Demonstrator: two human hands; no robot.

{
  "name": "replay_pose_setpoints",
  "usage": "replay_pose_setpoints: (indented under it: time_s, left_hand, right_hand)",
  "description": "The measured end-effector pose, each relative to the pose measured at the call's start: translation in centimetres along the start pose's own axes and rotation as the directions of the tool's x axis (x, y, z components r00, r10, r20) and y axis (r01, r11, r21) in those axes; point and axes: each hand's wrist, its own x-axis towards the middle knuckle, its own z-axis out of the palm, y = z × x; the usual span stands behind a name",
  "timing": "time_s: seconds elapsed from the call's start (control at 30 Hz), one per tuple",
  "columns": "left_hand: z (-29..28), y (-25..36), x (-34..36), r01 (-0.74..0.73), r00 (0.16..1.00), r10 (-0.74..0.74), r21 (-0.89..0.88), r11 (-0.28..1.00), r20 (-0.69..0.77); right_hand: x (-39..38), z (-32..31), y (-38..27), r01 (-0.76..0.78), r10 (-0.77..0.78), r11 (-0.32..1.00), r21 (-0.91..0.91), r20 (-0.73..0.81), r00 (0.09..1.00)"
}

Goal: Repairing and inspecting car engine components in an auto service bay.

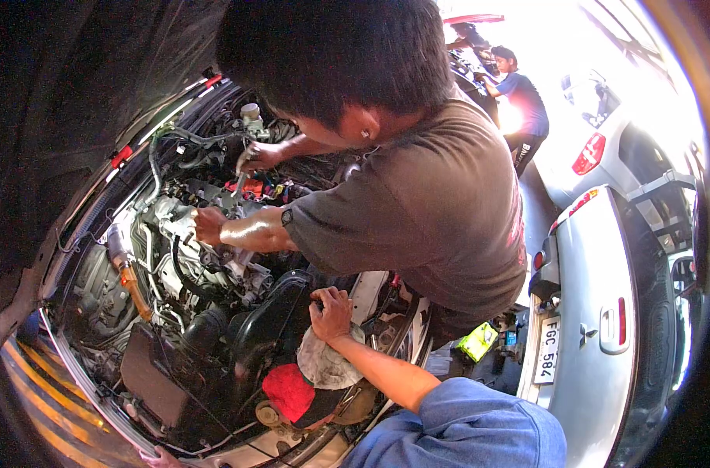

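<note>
Below the silver metal engine [249, 279], your one left hand [163, 459] is cut off by the frame; its grip you cannot tell. Two co-worker's hands [209, 226] work over the engine. Below-right of it lie one red-and-black fabric piece [287, 390] and one grey-white cloth [324, 363], just under your one right hand [331, 314], fingers curled, grasp unclear, near the cream metal edge [367, 298]. Far right, a narrow floor strip [536, 204] leaves room.

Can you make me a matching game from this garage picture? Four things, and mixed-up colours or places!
Things:
1. Camera wearer's right hand
2. Camera wearer's right sleeve
3. Number plate
4. Nearest co-worker's T-shirt

Colours or places:
A. On the back of the silver vehicle
B. Near the grey cloth
C. Dark greyish brown
D. Blue

Right pairs: 1-B, 2-D, 3-A, 4-C
</note>
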Motion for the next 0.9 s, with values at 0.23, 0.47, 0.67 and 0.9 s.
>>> replay_pose_setpoints:
  time_s: [0.23, 0.47, 0.67, 0.9]
  left_hand:
    - [-0.4, 0.2, -1.1, 0.235, 0.958, -0.221, -0.055, 0.971, 0.183]
    - [-4.2, 3.9, -1.1, 0.352, 0.883, -0.350, 0.051, 0.935, 0.312]
    - [-5.2, 5.3, -0.9, 0.382, 0.865, -0.384, 0.074, 0.921, 0.322]
    - [-5.3, 5.5, -1.2, 0.389, 0.877, -0.380, 0.031, 0.921, 0.293]
  right_hand:
    - [0.1, 0.6, 0.6, 0.039, -0.039, 0.999, -0.006, -0.030, 0.999]
    - [0.1, 1.0, 0.9, 0.063, -0.062, 0.998, 0.016, -0.048, 0.997]
    - [0.0, 1.1, 1.1, 0.052, -0.053, 0.998, -0.018, -0.025, 0.998]
    - [0.0, 0.9, 1.1, 0.075, -0.075, 0.997, -0.013, -0.018, 0.997]
